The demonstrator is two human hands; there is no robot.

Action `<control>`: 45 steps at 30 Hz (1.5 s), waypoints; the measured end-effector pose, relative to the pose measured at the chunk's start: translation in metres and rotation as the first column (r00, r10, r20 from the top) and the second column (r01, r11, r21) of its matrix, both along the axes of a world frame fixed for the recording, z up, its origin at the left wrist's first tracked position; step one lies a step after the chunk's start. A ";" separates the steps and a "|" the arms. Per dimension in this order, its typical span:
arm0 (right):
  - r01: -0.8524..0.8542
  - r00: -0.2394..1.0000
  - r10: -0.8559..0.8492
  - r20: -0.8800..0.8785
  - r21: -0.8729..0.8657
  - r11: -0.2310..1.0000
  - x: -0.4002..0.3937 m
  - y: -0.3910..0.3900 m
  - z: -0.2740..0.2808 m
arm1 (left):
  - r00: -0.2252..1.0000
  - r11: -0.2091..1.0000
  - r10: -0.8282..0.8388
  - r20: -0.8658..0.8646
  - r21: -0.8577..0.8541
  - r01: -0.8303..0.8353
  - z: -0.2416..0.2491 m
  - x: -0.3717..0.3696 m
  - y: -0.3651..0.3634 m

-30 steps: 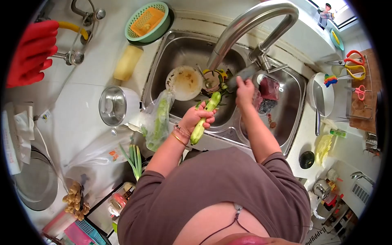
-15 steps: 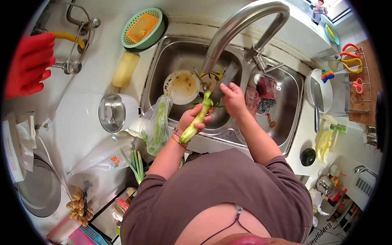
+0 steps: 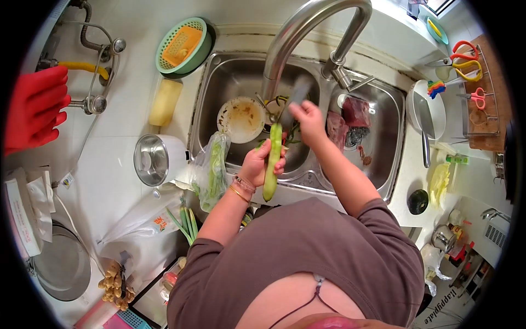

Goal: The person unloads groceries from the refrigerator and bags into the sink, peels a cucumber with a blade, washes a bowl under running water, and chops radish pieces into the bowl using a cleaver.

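Pale green runs the length of the vegetable [image 3: 272,164], which I see lying across the left hand's [image 3: 256,164] grip. That hand's fingers curl round the middle of it, closed, with the thumb along its side; one end pokes out ahead of the grip and the other drops toward the brown shirt [image 3: 307,241].

Ahead and to the right of it I make out the right hand [image 3: 308,122], folded into a fist round a knife [image 3: 297,97]. From where I watch, the blade is a grey blur reaching past the fist over the left basin [image 3: 227,77], and the fingers hide the handle. I cannot tell whether the edge touches the vegetable's tip.

Dark green peelings [image 3: 296,130] lie in the basin between the two hands. Ahead and left of the left hand sits a pale bowl [image 3: 223,129] flecked with brown, and just beside that wrist is a plastic bag [image 3: 212,175] with green stems inside. Farther left I have a metal pot [image 3: 150,159].

To the right of the right hand, meat [image 3: 357,113] and a dark scrubber [image 3: 357,136] lie in the right basin [image 3: 381,164]. The tap [image 3: 276,55] arches ahead of both hands.
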State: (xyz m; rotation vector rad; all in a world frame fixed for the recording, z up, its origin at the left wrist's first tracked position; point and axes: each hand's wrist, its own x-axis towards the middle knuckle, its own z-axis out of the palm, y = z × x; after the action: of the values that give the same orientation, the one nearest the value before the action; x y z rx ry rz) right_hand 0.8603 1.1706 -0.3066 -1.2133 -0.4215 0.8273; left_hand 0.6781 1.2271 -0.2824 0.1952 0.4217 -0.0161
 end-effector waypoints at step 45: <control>0.182 0.585 0.147 0.797 -0.306 0.934 0.089 -0.035 0.031 | 0.974 0.935 0.227 -0.013 -0.275 -0.222 -0.022 0.007 0.036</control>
State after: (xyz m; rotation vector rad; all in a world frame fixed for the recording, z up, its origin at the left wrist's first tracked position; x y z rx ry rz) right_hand 0.9494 1.1355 -0.2760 -1.9360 -1.0444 0.2565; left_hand 0.6852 1.2632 -0.3048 -0.1286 0.4160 0.1518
